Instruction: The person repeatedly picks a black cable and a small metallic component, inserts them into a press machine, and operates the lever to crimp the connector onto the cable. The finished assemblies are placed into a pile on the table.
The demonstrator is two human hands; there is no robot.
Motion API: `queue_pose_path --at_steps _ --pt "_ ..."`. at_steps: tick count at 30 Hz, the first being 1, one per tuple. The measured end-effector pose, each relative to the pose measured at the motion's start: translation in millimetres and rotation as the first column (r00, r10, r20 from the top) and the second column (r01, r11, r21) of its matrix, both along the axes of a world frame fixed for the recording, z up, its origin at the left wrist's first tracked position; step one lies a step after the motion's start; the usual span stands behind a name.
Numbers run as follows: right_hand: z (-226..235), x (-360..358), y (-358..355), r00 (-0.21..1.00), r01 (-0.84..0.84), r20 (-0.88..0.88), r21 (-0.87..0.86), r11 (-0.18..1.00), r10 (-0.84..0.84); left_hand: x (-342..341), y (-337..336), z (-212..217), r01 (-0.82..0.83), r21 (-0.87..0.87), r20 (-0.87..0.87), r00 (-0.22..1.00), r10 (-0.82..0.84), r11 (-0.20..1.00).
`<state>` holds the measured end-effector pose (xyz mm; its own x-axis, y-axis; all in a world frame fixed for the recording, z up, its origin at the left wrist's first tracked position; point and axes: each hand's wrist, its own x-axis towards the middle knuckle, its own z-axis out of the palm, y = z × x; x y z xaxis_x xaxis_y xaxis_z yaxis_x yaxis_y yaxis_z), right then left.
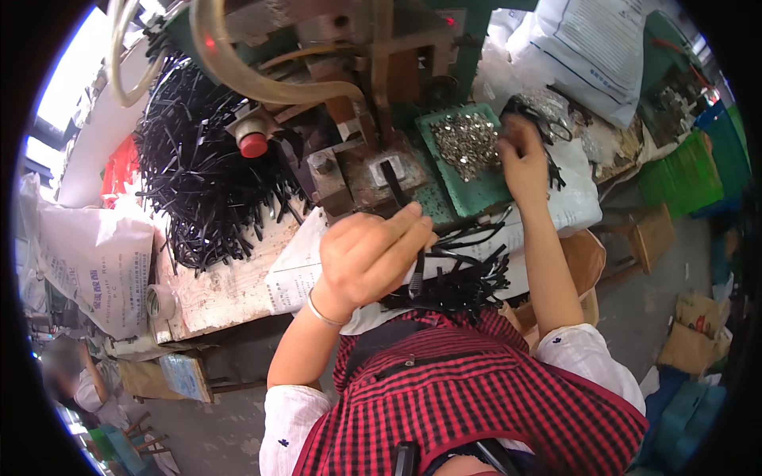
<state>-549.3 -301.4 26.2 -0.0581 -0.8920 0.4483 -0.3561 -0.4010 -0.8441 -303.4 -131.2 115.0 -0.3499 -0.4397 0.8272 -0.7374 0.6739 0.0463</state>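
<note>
My left hand [365, 258] is closed on a black strap [393, 184], palm down in front of the machine. The strap's far end lies on the small metal plate [383, 170] under the machine's head, and its other end hangs below my fingers. At the right edge of a green tray [468, 202] my right hand [525, 163] has its fingers curled in toward the thumb. Whatever they may pinch is too small to make out. Many small shiny metal pieces [464, 143] are heaped in the tray.
A big heap of black straps [210, 166] covers the bench's left side; a smaller pile [460, 282] lies near my apron. A red button [253, 144] juts from the machine. Scissors [556, 127] lie behind my right hand. White sacks [583, 51] stand at the back right.
</note>
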Motion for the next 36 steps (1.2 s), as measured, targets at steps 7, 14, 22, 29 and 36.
queue_pose_path --at_steps 7,14,22,29,36 --pt "0.7 -2.6 53.2 0.87 -0.086 -0.486 0.026 0.996 0.088 -1.0 2.6 -3.4 -0.016 -0.006 -0.068 0.998 0.015 1.0" --pt "-11.6 19.3 45.2 0.777 0.013 -0.626 -0.083 0.996 -0.062 14.6 46.4 -44.8 -0.352 0.032 -0.263 0.9 0.348 0.935" --pt "-8.5 20.0 51.0 0.917 0.053 -0.399 0.116 0.992 -0.002 109.7 -8.4 -111.4 -0.457 0.553 -0.447 0.542 0.711 0.696" --pt "-9.8 22.2 44.7 0.959 -0.064 -0.279 -0.021 0.998 0.055 120.1 -19.8 -121.4 -0.433 0.551 -0.526 0.484 0.7 0.714" --pt "-10.7 30.3 39.5 0.964 -0.037 -0.264 -0.005 0.999 0.034 118.8 -9.8 -108.8 -0.438 0.525 -0.533 0.5 0.683 0.73"
